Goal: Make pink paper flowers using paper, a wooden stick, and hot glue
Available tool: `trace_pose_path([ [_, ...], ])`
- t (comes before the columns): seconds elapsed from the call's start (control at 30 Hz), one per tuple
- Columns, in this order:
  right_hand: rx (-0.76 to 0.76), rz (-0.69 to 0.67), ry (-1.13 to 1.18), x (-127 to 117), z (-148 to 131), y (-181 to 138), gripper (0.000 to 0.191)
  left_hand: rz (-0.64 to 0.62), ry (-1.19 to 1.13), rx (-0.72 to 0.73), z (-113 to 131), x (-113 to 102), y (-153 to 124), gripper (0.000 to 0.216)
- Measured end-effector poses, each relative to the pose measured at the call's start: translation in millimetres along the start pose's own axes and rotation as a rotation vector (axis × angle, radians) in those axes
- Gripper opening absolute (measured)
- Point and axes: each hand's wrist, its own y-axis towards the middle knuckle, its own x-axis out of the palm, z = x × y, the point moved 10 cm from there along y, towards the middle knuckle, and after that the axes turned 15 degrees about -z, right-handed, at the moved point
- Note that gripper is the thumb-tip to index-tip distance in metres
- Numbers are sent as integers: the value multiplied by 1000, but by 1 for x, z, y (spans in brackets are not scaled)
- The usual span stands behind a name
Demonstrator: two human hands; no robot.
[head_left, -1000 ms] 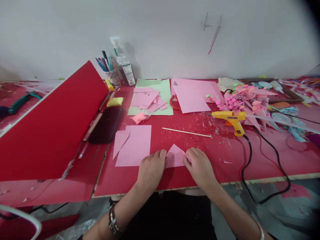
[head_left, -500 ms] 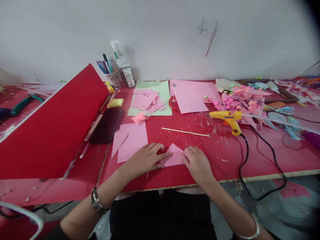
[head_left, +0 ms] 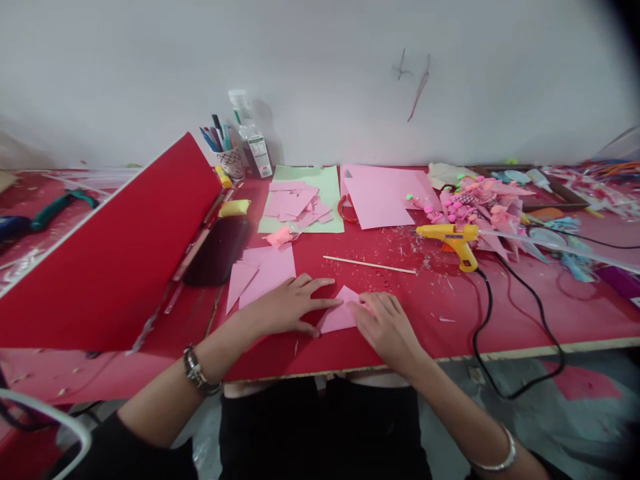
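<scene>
1. The left hand's [head_left: 285, 308] fingers [head_left: 323, 305] are spread and lie flat. The forefinger presses on the left edge of a folded pink paper triangle [head_left: 340, 319].
2. The right hand's [head_left: 387, 328] fingers [head_left: 365, 308] are bent and close together over the triangle's right corner. Whether they pinch the paper cannot be told.
3. The triangle lies flat on the red counter [head_left: 450, 320], between the two hands and near the front edge.
4. A wristwatch [head_left: 195, 369] sits on the left wrist and a bangle [head_left: 500, 459] on the right.
5. Just left of the triangle, partly under the left hand, lie flat pink sheets [head_left: 267, 270].
6. Beyond the triangle lies a thin wooden stick [head_left: 370, 265], among small scraps.
7. Right of the triangle and farther back rests a yellow glue gun [head_left: 453, 237]. Its black cord [head_left: 483, 313] runs off the counter's front edge.
8. Well beyond the triangle are a green sheet [head_left: 330, 193] carrying pink offcuts, and a large pink sheet [head_left: 383, 197].
9. Far left of the triangle a red board [head_left: 115, 253] stands tilted, with a dark flat object [head_left: 217, 250] beside it.
10. A cup of pens [head_left: 230, 159] stands against the wall, behind the triangle and to its left.
</scene>
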Motion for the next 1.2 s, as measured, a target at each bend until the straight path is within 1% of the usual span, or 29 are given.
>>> trace_pose_path([
  [0.07,-178,-27,-15,1,-23,-2,29,2,13,-6,-1,1,1,67],
  [0.13,-285,-74,9,3,-39,-4,31,-5,32,-4,-2,2,1,69],
  [0.2,-316,-134,51,7,-47,-3,33,-15,48,-2,-2,3,2,69],
  [0.27,-298,-183,93,9,-48,-2,34,-21,57,-1,-2,4,2,69],
  [0.37,-271,-206,137,10,-44,-2,33,-28,52,-5,-3,4,2,69],
  [0.47,-243,-173,174,6,-34,-5,30,-41,40,-8,-3,5,2,68],
  [0.57,-183,-142,202,3,-16,-11,27,-54,32,-8,-3,6,2,67],
  [0.93,-12,-150,196,3,45,-44,27,-92,-3,17,-6,8,4,62],
  [1.1,33,-153,156,2,59,-56,29,-100,-17,11,-7,9,4,63],
  [1.2,39,-147,140,4,61,-62,31,-97,-35,2,-7,8,3,71],
])
